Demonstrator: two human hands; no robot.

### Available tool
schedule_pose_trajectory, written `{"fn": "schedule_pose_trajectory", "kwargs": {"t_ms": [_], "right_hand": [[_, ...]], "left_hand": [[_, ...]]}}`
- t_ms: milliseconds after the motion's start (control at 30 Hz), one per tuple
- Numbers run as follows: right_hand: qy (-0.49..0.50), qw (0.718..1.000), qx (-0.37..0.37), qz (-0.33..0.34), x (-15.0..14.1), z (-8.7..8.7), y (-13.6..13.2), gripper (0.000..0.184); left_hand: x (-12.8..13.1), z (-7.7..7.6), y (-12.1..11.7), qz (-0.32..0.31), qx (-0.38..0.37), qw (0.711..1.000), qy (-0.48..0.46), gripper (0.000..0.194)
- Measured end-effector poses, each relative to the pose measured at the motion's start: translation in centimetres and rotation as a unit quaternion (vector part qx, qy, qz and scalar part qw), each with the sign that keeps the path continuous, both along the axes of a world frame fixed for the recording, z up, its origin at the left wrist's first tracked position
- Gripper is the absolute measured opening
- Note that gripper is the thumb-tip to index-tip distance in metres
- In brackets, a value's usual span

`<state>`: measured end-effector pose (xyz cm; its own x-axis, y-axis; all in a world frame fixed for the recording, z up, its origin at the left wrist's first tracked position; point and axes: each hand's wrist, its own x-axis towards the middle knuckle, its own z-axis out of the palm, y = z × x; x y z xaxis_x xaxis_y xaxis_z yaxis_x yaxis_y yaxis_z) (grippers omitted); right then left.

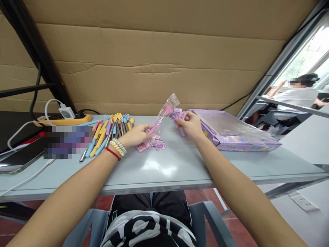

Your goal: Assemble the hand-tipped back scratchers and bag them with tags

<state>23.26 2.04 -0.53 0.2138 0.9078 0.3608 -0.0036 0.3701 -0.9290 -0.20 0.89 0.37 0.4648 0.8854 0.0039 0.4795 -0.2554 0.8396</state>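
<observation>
the left hand is closed on the lower part of a pink stick, gripping it through its clear wrapper. the stick slants up and away over the middle of the tabletop, its wider pink end near the right hand. held low like this, it probably leaves the wrapper's upper end free and easy to see.

the right hand has its thumb and fingers pinched on small purple cards, just beside the wrapper's upper part. a fingertip pinch seems to suit such thin, flat pieces; whether they touch the wrapper, i cannot tell.

more printed cards lie loosely overlapped on the tabletop just beside the left hand, perhaps placed there for a short reach. to the left, colourful sticks lie in a loose bunch, their shaped tops mostly pointing away, which likely makes them easy to tell apart.

on the right, a shallow purple box lies flat near the right forearm, with clear plastic over it. its position at the side seems to give both hands working room between it and the bunch.
</observation>
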Motion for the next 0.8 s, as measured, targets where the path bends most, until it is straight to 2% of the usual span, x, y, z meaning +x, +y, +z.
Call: {"fn": "schedule_pose_trajectory", "kwargs": {"t_ms": [100,167,300,400,567,800], "right_hand": [[-0.104,0.991,0.037,-0.074,0.2,-0.2,0.2,0.03],[-0.17,0.973,0.068,-0.141,0.3,-0.3,0.2,0.022],[-0.22,0.944,0.085,-0.232,0.7,0.3,0.0,0.015],[-0.229,0.934,0.062,-0.266,1.2,0.7,0.0,0.011],[-0.258,0.909,0.042,-0.325,2.2,0.9,0.5,0.007],[-0.224,0.918,-0.025,-0.327,2.5,0.7,0.6,0.011]], "left_hand": [[-0.1,-0.1,0.1,-0.032,0.013,0.999,0.027,0.037],[-0.3,-0.1,0.1,-0.047,0.026,0.998,0.044,0.039],[-0.6,0.1,0.1,-0.071,0.087,0.989,0.098,0.041],[-0.8,0.2,0.0,-0.079,0.128,0.979,0.137,0.039],[-0.9,0.3,-0.2,-0.092,0.14,0.974,0.153,0.044],[-0.8,0.5,-0.3,-0.104,0.145,0.971,0.158,0.044]]}}
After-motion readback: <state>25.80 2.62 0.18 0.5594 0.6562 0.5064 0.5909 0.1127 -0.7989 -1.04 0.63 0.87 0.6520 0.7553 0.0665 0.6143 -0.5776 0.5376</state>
